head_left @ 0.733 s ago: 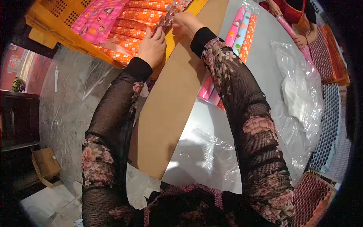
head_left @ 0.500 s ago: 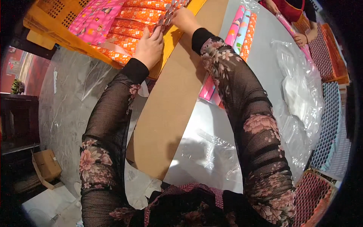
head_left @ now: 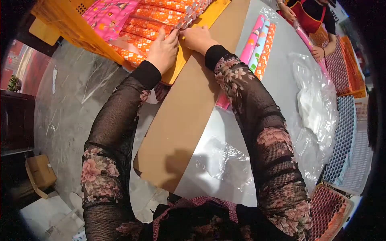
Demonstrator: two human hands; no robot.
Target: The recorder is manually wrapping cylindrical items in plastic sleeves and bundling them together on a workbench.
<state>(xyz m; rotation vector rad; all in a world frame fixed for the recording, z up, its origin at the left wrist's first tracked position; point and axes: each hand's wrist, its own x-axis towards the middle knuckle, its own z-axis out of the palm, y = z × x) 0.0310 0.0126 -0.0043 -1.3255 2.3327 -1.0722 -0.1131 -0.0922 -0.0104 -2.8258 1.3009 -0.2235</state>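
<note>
At the upper left, a yellow-orange plastic crate (head_left: 86, 33) holds stacked orange wrapping paper rolls (head_left: 159, 17) with white motifs, their round ends facing right. A pink patterned wrapping sheet or roll (head_left: 106, 20) lies beside them. My left hand (head_left: 164, 51) is closed at the end of one of the lower orange rolls, thumb up against it. Close by, my right hand (head_left: 198, 39) has its fingers bent at the same roll ends, above the crate's yellow edge; its fingertips are partly hidden, so what they pinch is not clear.
A brown cardboard sheet (head_left: 173, 132) lies along the grey table (head_left: 281, 72). Pink, blue and orange rolls (head_left: 259, 44) and clear plastic film (head_left: 311, 104) rest to the right. A co-worker's hand (head_left: 319, 53) holds a pink roll. Mesh-patterned crates (head_left: 339, 136) line the right edge.
My right hand has come down and closer to my left hand at the roll ends. The whole view has shifted slightly, and more of the co-worker shows.
</note>
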